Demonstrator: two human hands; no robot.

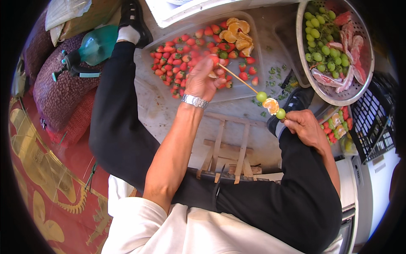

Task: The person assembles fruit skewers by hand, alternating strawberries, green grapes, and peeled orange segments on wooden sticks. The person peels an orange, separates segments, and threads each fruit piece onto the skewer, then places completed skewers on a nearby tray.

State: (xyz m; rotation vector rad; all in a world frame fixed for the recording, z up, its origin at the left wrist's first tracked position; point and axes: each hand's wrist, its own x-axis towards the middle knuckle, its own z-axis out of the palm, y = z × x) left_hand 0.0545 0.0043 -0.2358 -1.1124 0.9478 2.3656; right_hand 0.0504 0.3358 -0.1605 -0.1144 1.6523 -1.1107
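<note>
My left hand, with a metal watch band at the wrist, pinches a strawberry at the upper end of a thin wooden skewer. What looks like an orange segment shows near its palm. Two green grapes with a peeled mandarin segment between them sit threaded toward the skewer's lower end. My right hand grips that end beside the lower grape, close to my knee. Under my left hand lies a clear plastic tray of strawberries, with mandarin segments piled in its far right corner.
At right stands a metal colander of green grapes and peeled grapefruit-like segments. Finished-looking fruit skewers lie below it, by a black plastic crate. Strawberry leaves litter the floor. Mesh sacks and a teal spray bottle are at left.
</note>
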